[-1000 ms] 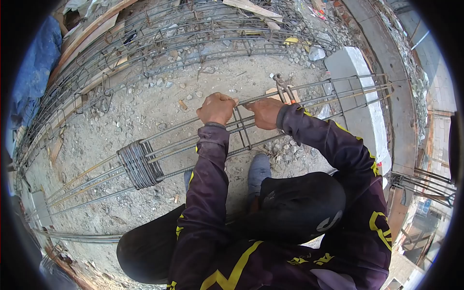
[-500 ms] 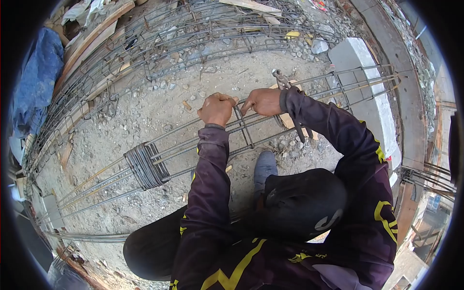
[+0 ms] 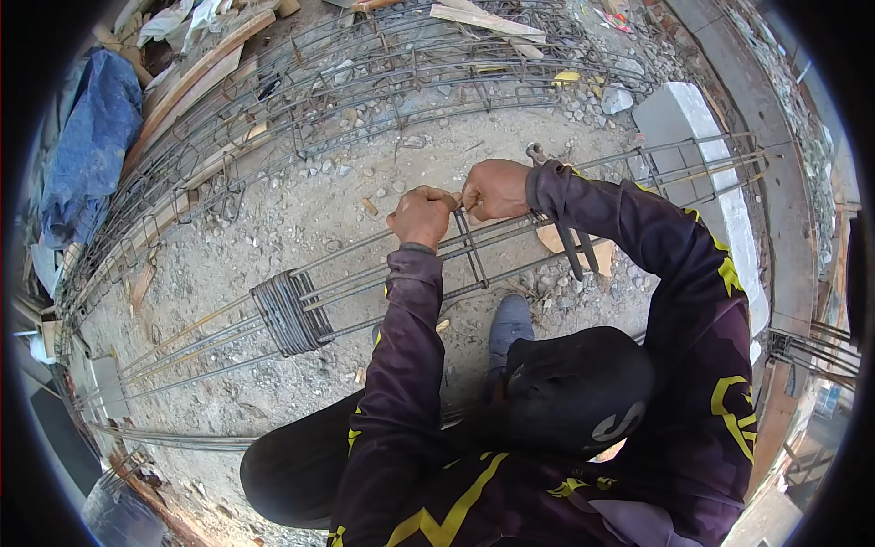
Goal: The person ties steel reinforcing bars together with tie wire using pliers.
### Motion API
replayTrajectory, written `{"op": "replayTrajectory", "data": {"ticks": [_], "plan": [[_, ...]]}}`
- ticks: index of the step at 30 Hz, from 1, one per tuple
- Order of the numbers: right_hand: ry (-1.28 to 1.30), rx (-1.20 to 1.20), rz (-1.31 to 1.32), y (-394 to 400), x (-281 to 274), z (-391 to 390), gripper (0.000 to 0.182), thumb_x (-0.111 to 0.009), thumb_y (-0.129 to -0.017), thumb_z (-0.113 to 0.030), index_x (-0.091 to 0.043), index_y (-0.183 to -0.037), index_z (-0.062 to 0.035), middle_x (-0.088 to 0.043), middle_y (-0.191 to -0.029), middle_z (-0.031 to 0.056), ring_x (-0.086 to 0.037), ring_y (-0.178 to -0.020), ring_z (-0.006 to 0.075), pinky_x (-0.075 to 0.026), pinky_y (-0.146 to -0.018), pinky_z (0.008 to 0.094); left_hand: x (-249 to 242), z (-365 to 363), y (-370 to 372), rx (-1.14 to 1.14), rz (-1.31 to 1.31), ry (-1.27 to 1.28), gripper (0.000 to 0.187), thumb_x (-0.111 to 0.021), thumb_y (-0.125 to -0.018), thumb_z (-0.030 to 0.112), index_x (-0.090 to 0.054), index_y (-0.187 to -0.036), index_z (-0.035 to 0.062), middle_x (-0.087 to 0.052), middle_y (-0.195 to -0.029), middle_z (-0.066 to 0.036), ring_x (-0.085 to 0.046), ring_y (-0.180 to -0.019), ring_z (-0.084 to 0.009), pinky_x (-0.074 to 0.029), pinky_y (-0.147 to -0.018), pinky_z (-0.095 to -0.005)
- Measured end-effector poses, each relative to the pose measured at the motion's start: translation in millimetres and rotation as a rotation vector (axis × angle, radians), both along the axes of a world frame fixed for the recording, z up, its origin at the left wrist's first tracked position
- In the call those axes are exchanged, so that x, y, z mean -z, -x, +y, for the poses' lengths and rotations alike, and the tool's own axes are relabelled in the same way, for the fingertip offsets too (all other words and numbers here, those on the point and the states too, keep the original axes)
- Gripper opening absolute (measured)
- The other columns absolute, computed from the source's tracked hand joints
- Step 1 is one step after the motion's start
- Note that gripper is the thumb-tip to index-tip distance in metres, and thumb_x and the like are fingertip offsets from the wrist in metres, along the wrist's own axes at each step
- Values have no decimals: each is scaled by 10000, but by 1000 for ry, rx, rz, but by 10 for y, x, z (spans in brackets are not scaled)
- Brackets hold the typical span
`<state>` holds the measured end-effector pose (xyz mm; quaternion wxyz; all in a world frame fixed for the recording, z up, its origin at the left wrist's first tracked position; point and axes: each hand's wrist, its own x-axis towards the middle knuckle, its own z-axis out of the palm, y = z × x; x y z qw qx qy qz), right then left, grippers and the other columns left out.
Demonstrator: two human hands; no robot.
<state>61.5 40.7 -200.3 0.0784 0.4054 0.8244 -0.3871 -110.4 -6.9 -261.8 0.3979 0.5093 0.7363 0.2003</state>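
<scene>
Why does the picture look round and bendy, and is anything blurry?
Head view: black rounded edges and bowed upper rebar, probably from a wide lens; soft daylight, no hard shadows; the pale block looks bright; left hand and right hand fairly sharp, far right edge hazier.

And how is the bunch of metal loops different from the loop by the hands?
The bunched stirrups are many, packed close; the lone stirrup stands apart. The bunched stirrups sit away from the left hand and right hand; the lone stirrup has both at its top corner. Both are bent metal around long bars.
</scene>
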Motion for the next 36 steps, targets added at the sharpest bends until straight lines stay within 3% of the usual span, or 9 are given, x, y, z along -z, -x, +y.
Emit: {"op": "replayTrajectory", "data": {"ticks": [5, 8, 11, 12, 15, 21, 27, 33, 36], "plan": [[-388, -96, 45, -37, -54, 171, 146, -698, -784, -211, -756, -878, -117, -727, -816, 115, -694, -795, 328, -532, -721, 446, 45, -6, 102, 38, -131, -13, 263, -739, -744, 364, -784, -913, 168, -758, -917, -50, -669, -935, -239, -257, -1023, -435], [-389, -36, 80, -29, -27, 143, 116, -691, -833, -201, -729, -910, -124, -707, -792, 132, -684, -788, 343, -513, -717, 472, 29, -110, 173, 130, -312, -58, 364, -754, -736, 363, -752, -1008, 122, -752, -986, -46, -663, -958, -225, -235, -1054, -427], [-433, -49, 58, -19, 66, 155, 163, -676, -859, -255, -705, -955, -126, -706, -871, 98, -674, -880, 328, -523, -746, 467, -55, -257, 28, 167, 11, -228, 424, -798, -735, 373, -710, -1051, 105, -738, -982, -27, -666, -956, -212, -204, -1122, -426], [-500, -101, 71, -37, 67, 154, 149, -665, -871, -242, -695, -958, -125, -694, -882, 91, -662, -899, 319, -525, -739, 459, -9, -301, -49, 109, 48, -280, 381, -817, -722, 358, -712, -995, 113, -730, -944, -11, -640, -984, -210, -186, -1134, -441], [-623, -255, 97, -113, 9, 198, 113, -642, -891, -200, -669, -967, -121, -643, -897, 72, -624, -931, 291, -524, -722, 428, -17, -378, -165, 43, 176, -402, 471, -819, -722, 288, -661, -1131, 114, -716, -912, 2, -617, -990, -210, -185, -1138, -458], [-783, -583, 162, 80, -63, 395, 108, -658, -848, -132, -655, -954, -112, -579, -874, 45, -602, -907, 251, -533, -702, 378, -27, -423, -271, -126, 105, -554, 842, -805, -696, 145, -375, -1417, 82, -668, -840, 23, -608, -984, -201, -196, -1134, -461], [-564, -550, 251, 274, 211, 531, 79, -675, -842, -129, -660, -914, -101, -587, -871, 55, -633, -862, 265, -530, -678, 395, -9, -402, -273, -196, 21, -512, 868, -791, -691, 134, -354, -1437, 59, -666, -836, 17, -617, -981, -190, -219, -1117, -449], [-318, -413, 76, 307, 232, 559, 121, -649, -836, -120, -687, -927, -50, -671, -860, 149, -670, -818, 353, -528, -708, 470, -41, -414, -257, -194, 4, -502, 822, -767, -704, 125, -367, -1419, 56, -670, -843, -1, -614, -995, -214, -218, -1110, -446], [-143, -364, -105, 345, 168, 589, 85, -629, -771, -80, -663, -791, -5, -643, -740, 188, -647, -799, 415, -510, -720, 483, -71, -417, -252, -198, -24, -480, 773, -759, -711, 127, -393, -1389, 54, -677, -853, -13, -610, -1007, -221, -218, -1106, -444]]}}
